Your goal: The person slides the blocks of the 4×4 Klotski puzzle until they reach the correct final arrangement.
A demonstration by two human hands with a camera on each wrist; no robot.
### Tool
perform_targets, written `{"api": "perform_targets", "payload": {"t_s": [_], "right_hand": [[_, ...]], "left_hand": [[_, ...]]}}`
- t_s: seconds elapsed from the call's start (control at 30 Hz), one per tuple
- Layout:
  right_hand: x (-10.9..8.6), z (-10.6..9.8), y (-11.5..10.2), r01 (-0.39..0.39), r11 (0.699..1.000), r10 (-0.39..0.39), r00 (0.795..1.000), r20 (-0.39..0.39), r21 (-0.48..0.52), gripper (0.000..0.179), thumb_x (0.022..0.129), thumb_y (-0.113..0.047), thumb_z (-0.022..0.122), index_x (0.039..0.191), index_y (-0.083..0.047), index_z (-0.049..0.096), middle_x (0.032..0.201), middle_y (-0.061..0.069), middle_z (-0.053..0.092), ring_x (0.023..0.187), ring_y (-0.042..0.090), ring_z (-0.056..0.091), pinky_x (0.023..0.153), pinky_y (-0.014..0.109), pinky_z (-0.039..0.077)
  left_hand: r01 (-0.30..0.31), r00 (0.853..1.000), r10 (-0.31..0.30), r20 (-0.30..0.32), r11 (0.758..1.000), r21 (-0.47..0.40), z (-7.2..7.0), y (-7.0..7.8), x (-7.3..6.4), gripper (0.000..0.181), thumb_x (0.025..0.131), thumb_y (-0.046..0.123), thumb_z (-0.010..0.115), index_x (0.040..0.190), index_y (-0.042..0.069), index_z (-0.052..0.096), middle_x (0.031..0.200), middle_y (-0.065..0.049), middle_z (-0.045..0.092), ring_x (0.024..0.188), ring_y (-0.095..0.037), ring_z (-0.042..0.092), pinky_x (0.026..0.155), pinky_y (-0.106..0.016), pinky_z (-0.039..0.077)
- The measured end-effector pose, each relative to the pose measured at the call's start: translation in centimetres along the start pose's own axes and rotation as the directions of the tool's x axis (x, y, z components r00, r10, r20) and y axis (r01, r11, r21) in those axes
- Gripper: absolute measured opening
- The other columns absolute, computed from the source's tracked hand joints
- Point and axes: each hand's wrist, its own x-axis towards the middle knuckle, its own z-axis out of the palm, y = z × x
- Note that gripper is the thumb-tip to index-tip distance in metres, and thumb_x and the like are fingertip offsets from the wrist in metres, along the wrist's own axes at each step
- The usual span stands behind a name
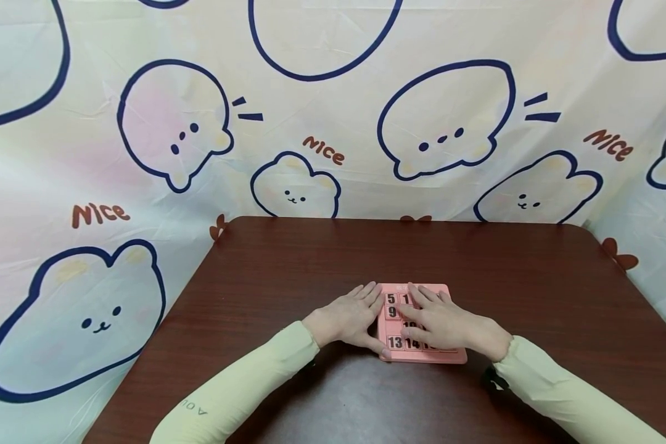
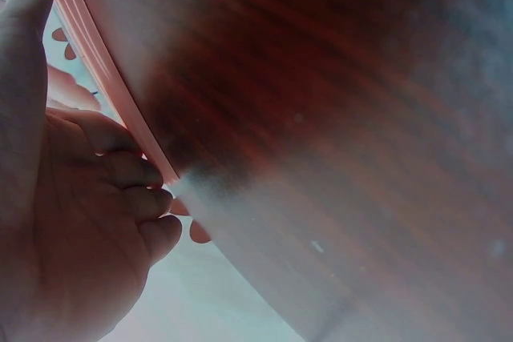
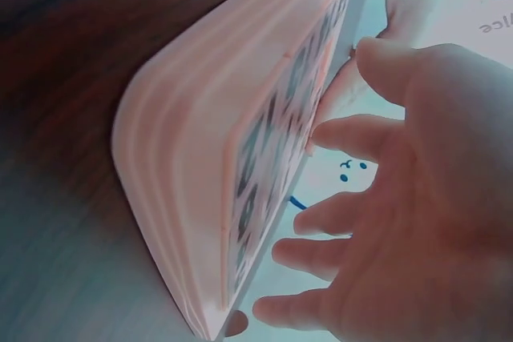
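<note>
A pink number slide puzzle [image 1: 422,356] lies flat on the table, its square tiles printed with black numbers such as 5, 9, 13 and 14. Along its left edge rests my left hand [image 1: 348,316], fingers extended toward the upper left corner and thumb at the lower left one. My right hand [image 1: 443,322] is spread over the tiles, hiding many of the numbers. In the right wrist view its straight fingers are over the face of the puzzle [image 3: 180,158]. The left wrist view shows the left fingers [image 2: 132,170] against the puzzle's side.
The dark brown wooden table [image 1: 288,259] has rounded back corners. A pale cloth backdrop [image 1: 355,123] with blue-outlined bear drawings hangs behind it and along its sides. Light green sleeves [image 1: 250,376] cover both forearms.
</note>
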Motion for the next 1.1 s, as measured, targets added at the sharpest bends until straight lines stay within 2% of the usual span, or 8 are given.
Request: {"api": "perform_targets", "payload": {"t_s": [0.27,0.5,0.73,0.93,1.1], "right_hand": [[0.1,0.1,-0.2,-0.012,1.0,0.012,1.0,0.018,0.001,0.056,0.1,-0.048,0.05,0.148,-0.019,0.046,0.16,0.027,0.022,0.147,0.047,0.021,0.11,0.074,0.022],[-0.4,0.3,-0.9,0.025,0.998,-0.026,0.999,-0.025,-0.057,0.052,0.099,-0.046,0.051,0.143,-0.018,0.053,0.156,0.028,0.031,0.144,0.047,0.028,0.107,0.075,0.026],[-1.5,0.7,-1.5,0.037,0.993,-0.045,0.997,-0.069,-0.109,0.043,0.1,-0.032,0.053,0.141,-0.02,0.055,0.154,0.026,0.036,0.143,0.046,0.032,0.106,0.073,0.031],[-2.2,0.8,-1.6,0.091,0.986,-0.104,0.991,-0.088,-0.142,0.049,0.091,-0.014,0.058,0.14,-0.019,0.057,0.152,0.027,0.039,0.14,0.049,0.035,0.102,0.073,0.034],[-2.1,0.4,-1.2,0.093,0.99,-0.101,0.992,-0.07,-0.111,0.044,0.096,-0.019,0.057,0.139,-0.024,0.057,0.153,0.026,0.037,0.142,0.048,0.032,0.102,0.075,0.032]], "left_hand": [[0.004,1.0,-0.004,0.005,1.0,0.007,-0.1,0.0,0.0,0.12,0.075,0.089,0.045,0.157,0.005,0.019,0.165,-0.015,0.013,0.154,-0.028,0.01,0.126,-0.039,0.016],[0.012,1.0,-0.012,0.001,1.0,-0.001,-0.2,0.2,-0.1,0.121,0.074,0.088,0.047,0.157,0.004,0.019,0.165,-0.016,0.012,0.154,-0.028,0.01,0.126,-0.038,0.015],[0.011,1.0,-0.011,-0.007,1.0,0.011,0.0,0.1,-0.1,0.121,0.074,0.088,0.046,0.156,0.003,0.02,0.165,-0.016,0.014,0.154,-0.028,0.011,0.126,-0.038,0.016],[0.011,1.0,-0.011,-0.013,1.0,0.007,0.0,0.2,-0.2,0.122,0.073,0.089,0.047,0.156,0.003,0.021,0.164,-0.017,0.014,0.154,-0.029,0.011,0.126,-0.038,0.016],[0.009,1.0,-0.009,-0.018,1.0,0.001,-0.1,0.2,-0.2,0.123,0.073,0.089,0.047,0.156,0.003,0.02,0.164,-0.017,0.014,0.154,-0.029,0.012,0.126,-0.038,0.016]]}}
